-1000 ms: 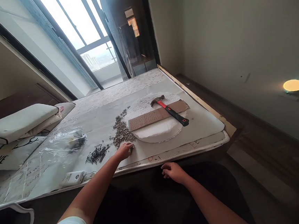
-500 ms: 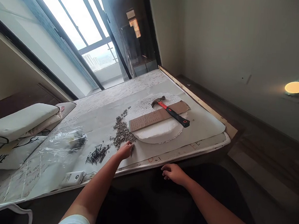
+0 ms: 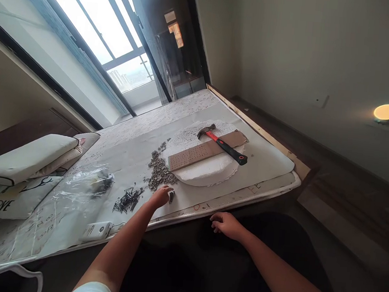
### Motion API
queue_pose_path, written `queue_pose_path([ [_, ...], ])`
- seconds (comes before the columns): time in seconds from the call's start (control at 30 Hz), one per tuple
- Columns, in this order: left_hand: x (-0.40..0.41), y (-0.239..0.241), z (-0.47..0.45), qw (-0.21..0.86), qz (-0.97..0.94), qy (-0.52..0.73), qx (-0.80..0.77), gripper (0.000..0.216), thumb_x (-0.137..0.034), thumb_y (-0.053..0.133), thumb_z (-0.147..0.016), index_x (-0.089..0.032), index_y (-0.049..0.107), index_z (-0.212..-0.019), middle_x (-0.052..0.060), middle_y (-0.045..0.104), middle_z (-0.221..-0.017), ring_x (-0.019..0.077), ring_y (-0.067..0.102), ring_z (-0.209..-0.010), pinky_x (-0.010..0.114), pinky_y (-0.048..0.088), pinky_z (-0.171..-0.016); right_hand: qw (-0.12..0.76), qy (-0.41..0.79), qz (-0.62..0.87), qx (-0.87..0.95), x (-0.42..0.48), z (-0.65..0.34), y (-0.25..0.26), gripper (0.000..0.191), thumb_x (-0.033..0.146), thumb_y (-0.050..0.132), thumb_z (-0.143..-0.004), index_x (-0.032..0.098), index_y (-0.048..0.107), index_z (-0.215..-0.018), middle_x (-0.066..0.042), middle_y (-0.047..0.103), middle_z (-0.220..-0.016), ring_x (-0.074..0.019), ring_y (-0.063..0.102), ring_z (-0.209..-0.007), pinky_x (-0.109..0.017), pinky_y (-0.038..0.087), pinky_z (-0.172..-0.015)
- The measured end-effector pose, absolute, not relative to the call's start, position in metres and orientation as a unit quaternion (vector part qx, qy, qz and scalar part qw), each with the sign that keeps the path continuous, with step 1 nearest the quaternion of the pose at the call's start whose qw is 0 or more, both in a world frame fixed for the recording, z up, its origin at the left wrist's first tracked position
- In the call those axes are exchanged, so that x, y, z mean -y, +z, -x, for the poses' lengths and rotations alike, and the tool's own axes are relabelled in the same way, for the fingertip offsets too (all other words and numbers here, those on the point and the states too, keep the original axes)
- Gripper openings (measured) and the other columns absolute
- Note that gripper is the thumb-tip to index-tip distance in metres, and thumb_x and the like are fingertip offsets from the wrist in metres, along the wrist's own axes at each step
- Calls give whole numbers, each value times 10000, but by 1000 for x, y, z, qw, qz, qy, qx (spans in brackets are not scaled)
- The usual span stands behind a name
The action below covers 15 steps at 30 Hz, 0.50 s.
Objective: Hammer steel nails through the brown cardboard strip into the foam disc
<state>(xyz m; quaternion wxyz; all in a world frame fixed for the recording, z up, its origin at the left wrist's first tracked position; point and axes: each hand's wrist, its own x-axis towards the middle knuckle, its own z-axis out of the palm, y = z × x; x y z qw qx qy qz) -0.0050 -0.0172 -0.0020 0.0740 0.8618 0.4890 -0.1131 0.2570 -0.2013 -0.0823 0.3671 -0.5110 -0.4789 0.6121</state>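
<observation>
My left hand (image 3: 160, 197) hovers low over the white sheet, its fingertips beside a few dark nails (image 3: 171, 196). The fingers are loosely bent and apart, with nothing visible in them. A larger heap of dark nails (image 3: 128, 199) lies left of that hand, and a pile of grey crumbs (image 3: 160, 172) is just beyond it. Over the mattress edge, my right hand (image 3: 227, 225) hangs with thumb and fingers apart, holding nothing. A claw hammer (image 3: 224, 145) with a red and black handle rests across a brown perforated board (image 3: 193, 156) on a round white foam block (image 3: 212, 173).
Under everything is a sheet-covered mattress (image 3: 262, 174). Clear plastic bags (image 3: 87, 180) and a small white box-like device (image 3: 97, 230) lie on the left. Pillows (image 3: 26, 156) are stacked farther left. A wooden bed rail (image 3: 257, 128) runs along the far right edge.
Half a second ago my left hand was closed around the few nails. Its fingers have let go and drawn slightly left, leaving those nails on the sheet. My right hand stays put.
</observation>
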Motion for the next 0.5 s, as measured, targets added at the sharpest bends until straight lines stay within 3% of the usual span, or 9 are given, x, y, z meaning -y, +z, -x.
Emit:
queue_pose_path([
  [0.37,27,4,0,49,-826,-134,-545,494,-93,446,-715,-175,538,-1194,96,538,-1169,175,567,-941,244,427,-805,359,595,524,492,203,-259,-83,218,167,480,-722,116,616,-885,-61,658,-739,-134,620,-579,-253,475,-581],
  [0.5,29,5,-1,72,-768,-135,-622,468,-176,507,-742,-140,522,-1208,82,651,-956,168,586,-871,235,421,-770,360,595,523,493,202,-258,-84,219,161,478,-727,109,614,-890,-67,656,-743,-133,619,-574,-254,480,-580],
])
